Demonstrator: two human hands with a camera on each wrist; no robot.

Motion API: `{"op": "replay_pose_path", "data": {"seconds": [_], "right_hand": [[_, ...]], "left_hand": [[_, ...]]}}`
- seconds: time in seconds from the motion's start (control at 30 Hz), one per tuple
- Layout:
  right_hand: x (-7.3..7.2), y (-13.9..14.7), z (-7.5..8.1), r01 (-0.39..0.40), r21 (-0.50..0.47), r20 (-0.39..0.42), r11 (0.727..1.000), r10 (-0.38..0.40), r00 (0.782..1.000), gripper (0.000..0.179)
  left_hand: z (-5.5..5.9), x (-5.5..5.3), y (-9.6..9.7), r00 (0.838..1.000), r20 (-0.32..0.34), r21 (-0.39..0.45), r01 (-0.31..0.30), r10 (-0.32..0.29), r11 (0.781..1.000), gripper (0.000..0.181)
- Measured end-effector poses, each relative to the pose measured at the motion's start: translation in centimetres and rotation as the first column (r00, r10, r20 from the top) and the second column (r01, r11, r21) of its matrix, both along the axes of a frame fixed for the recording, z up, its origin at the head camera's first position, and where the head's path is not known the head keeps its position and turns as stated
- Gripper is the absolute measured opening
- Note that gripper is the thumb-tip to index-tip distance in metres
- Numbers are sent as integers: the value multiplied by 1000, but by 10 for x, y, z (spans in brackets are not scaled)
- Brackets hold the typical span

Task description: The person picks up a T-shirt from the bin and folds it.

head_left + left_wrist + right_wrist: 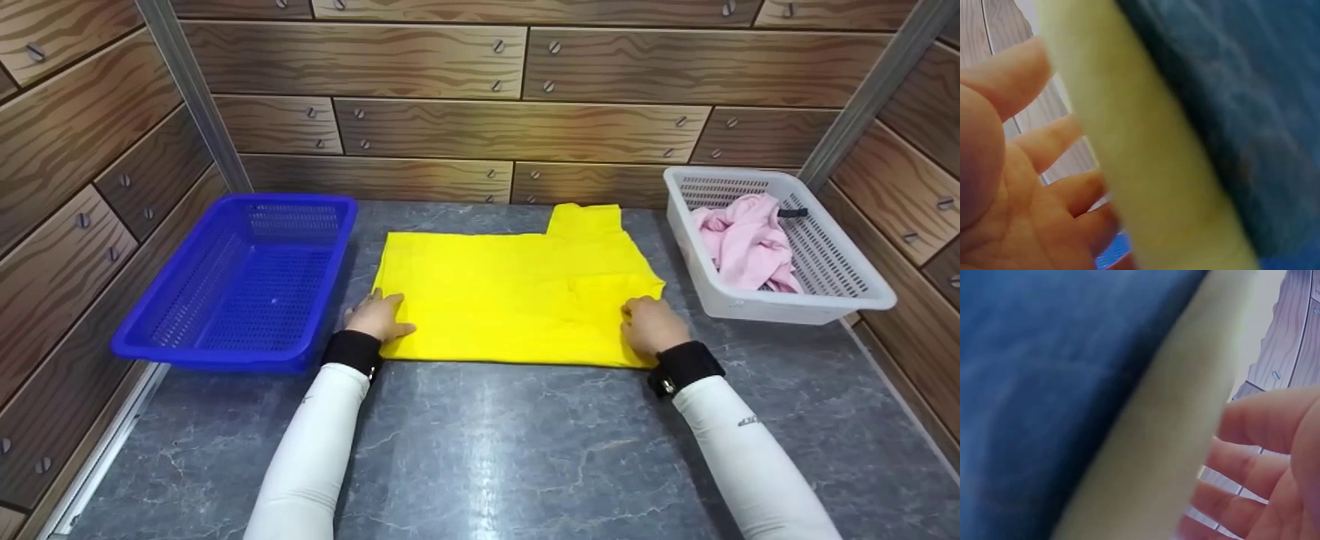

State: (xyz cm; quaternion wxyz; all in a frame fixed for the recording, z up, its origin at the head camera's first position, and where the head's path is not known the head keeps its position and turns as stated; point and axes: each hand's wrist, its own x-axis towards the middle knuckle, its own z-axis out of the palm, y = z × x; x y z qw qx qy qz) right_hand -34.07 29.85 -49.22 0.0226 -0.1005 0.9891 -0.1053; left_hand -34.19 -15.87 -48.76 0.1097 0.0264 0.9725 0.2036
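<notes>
Yellow cloth lies folded flat on a grey table, a short section jutting from its far edge toward the right. A person's left hand, fingers spread apart, touches the cloth's left end; the right hand, fingers also apart, rests on the right end near the front corner. At left sits a blue basket; at right, a white basket holds pink cloth.

Brown plank-patterned walls dotted with screw heads enclose the back and both sides; grey posts stand in the corners; light gleams on the grey, pale-veined surface.
</notes>
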Motion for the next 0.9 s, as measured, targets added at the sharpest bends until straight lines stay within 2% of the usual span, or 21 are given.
{"op": "replay_pose_path", "data": {"seconds": [0.13, 0.37, 0.67, 0.8, 0.9], "right_hand": [[9, 2, -1, -31, 35, -19, 999, 32, 999, 35], [32, 4, 0, -34, 52, -9, 998, 34, 999, 38], [59, 4, 0, -51, 69, 2, 996, 51, 999, 37], [60, 5, 3, -90, 99, -7, 991, 91, 996, 34], [54, 5, 8, -96, 94, 21, 991, 94, 995, 33]], "left_hand": [[1, 8, 0, 1000, 0, -24, 11, -11, 1000, 72], [3, 27, -6, 996, 81, -39, 24, -21, 999, 85], [10, 45, 0, 997, 71, -115, 47, -39, 992, 88], [14, 48, 3, 998, 57, -142, 38, -30, 989, 86], [19, 46, 5, 998, 44, -167, 43, -36, 985, 85]]}}
